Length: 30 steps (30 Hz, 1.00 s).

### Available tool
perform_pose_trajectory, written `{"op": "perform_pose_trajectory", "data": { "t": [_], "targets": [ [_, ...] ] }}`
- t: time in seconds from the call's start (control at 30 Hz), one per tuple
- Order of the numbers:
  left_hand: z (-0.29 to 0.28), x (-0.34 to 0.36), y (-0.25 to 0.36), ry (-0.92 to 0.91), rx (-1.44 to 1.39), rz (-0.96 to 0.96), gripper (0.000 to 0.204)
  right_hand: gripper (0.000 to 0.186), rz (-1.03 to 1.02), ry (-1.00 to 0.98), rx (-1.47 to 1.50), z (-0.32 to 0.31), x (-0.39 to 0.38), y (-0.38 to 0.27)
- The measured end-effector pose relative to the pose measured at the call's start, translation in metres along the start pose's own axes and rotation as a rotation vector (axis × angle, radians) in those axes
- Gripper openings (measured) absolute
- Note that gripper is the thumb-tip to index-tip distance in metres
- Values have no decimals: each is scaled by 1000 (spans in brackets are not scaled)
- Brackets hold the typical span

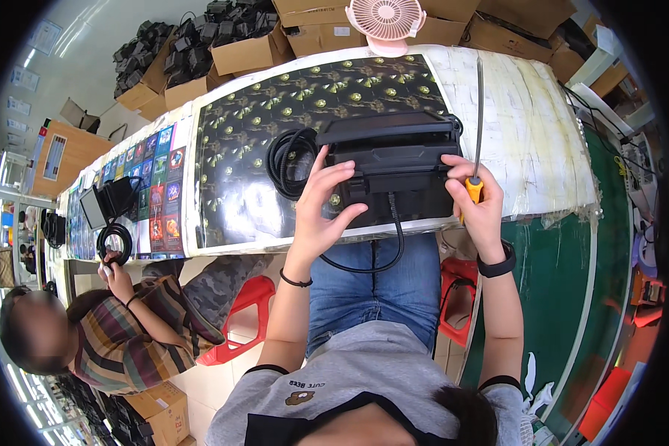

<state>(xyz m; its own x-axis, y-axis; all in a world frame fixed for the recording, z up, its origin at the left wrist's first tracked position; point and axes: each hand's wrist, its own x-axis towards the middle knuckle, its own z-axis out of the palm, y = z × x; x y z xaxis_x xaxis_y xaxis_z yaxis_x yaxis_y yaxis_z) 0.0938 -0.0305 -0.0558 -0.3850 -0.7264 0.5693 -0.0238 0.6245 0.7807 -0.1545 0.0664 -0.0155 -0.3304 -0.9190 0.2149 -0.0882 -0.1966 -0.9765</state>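
A black plastic case [403, 158] with a ridged front lies on the table before me. A braided black cable [400, 223] runs from its near side down over the table edge and my lap. My left hand [323, 199] touches the case's left end, its fingers stretched and the thumb spread apart. Against the right end is my right hand [477, 204], its fingers closed around a screwdriver [474, 189] with a yellow handle. The long metal shaft points away from me. Just left of the case lies a coil of black cable [282, 163].
A glossy black patterned mat [238, 171] covers the table's middle. At the far edge stands a pink fan [386, 22], with cardboard boxes [249, 56] of black parts behind. To my left, a seated person [134, 327] holds a cable coil [115, 241] beside a black device [108, 204].
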Motion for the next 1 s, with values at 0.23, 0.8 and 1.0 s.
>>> {"op": "perform_pose_trajectory", "data": {
  "t": [0.23,0.8,1.0],
  "targets": [
    [7,5,11,106,-161,-168,59,8,-60,35,51,-2,4,11],
    [31,-8,23,264,-119,-269,45,10,-48,40,-26,0,5,13],
    [18,-5,20,188,23,-214,47,10,-60,43,-19,-1,5,14]
  ]
}}
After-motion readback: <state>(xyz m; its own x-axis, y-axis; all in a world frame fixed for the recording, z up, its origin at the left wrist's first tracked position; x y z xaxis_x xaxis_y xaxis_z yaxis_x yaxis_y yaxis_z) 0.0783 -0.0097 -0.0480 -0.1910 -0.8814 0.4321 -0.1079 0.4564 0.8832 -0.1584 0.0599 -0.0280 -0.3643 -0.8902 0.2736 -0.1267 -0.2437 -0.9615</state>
